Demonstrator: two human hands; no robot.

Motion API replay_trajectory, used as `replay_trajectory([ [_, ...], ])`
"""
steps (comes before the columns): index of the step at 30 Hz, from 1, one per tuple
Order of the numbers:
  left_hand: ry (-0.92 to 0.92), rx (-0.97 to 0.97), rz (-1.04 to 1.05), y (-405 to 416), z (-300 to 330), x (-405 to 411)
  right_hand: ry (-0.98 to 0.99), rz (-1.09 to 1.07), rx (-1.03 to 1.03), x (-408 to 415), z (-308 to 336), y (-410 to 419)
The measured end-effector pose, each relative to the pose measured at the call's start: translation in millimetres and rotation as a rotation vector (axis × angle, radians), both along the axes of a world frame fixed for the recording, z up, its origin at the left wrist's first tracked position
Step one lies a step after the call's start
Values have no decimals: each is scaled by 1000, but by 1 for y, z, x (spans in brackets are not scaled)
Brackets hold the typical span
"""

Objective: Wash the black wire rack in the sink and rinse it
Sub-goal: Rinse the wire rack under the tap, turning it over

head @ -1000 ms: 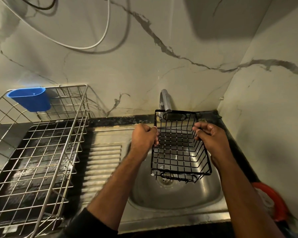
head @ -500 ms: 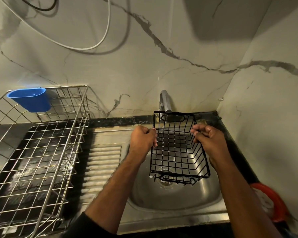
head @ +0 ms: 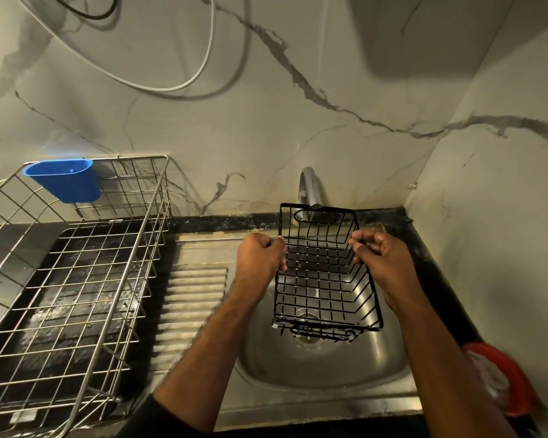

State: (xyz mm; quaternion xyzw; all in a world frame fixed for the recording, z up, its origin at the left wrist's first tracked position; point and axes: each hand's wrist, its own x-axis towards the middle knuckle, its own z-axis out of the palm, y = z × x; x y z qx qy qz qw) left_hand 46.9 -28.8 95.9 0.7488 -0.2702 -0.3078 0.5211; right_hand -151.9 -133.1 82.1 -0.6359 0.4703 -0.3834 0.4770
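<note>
The black wire rack point(head: 325, 279), a small basket, hangs over the steel sink point(head: 323, 371) with its open side facing me and its far end just under the grey tap point(head: 309, 188). My left hand point(head: 260, 257) grips the rack's left rim with curled fingers. My right hand point(head: 380, 257) grips the right rim the same way. A thin stream of water falls from the tap through the rack. The drain shows behind the rack's lower end.
A large steel wire dish rack point(head: 73, 263) stands on the left counter with a blue plastic cup point(head: 65, 180) hooked on its back edge. The ribbed drainboard point(head: 192, 295) lies between it and the sink. A red-rimmed object point(head: 506, 380) sits at the right. Marble walls close in behind and right.
Both hands have shifted the rack slightly left and tilted it a little; the grips on both rims are unchanged.
</note>
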Motion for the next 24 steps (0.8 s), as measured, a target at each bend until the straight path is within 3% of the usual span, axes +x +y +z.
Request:
replay_trajectory([
  [24,-129,13,-25,2,-1,-3,48,-3,-28,-2,3,3],
])
